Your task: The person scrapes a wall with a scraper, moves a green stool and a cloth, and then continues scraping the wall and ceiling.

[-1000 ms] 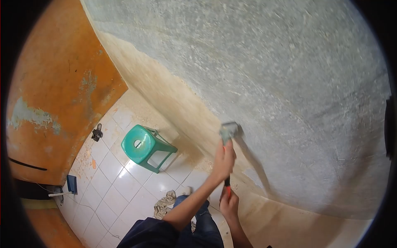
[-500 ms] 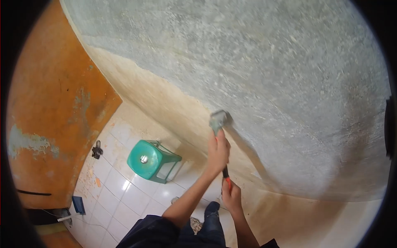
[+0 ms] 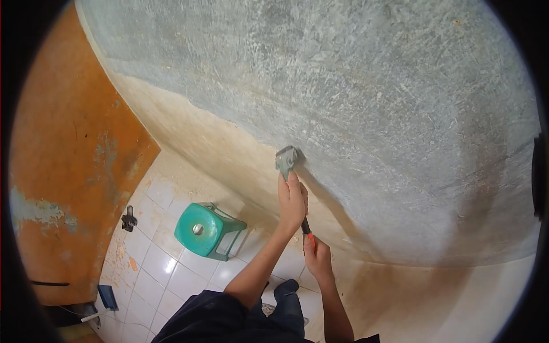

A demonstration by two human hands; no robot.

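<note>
A long-handled scraper point(image 3: 286, 160) has its grey head against the wall, where bare grey plaster point(image 3: 366, 114) meets a strip of cream coating point(image 3: 211, 128). Close behind the head, my left hand point(image 3: 293, 203) is wrapped round the neck of the tool. Lower down, my right hand point(image 3: 318, 257) grips the red and black end of the handle. The head and handle cast a shadow on the wall to the right.
A green plastic stool point(image 3: 200, 228) with a small shiny item on top stands on the white tiled floor point(image 3: 154, 263). Paint flakes lie near the orange wall point(image 3: 68, 143). A dark object point(image 3: 129, 218), a blue dustpan-like item point(image 3: 107, 297) and a thin cable are along its base.
The scraper head and both hands have shifted slightly left and up in the view. The whole scene has also moved a little with the camera. Both hands keep their hold.
</note>
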